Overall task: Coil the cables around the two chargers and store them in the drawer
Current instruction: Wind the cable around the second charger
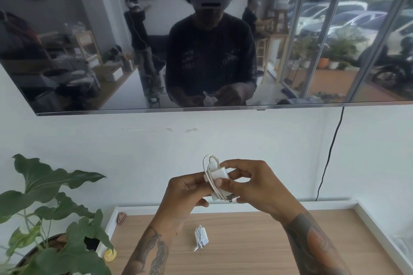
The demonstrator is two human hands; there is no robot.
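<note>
slack is the risk: both hands, left hand [187, 187] and right hand [252, 183], have fingers pinched on the half-wrapped charger [220, 179] above the counter [268, 241], where the second charger [201, 238] lies coiled, and loosening could let loops spring off.

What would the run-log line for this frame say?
stage: coiling second charger | left hand + right hand: holding charger, cable partly wrapped | coiled charger: in open drawer
</note>
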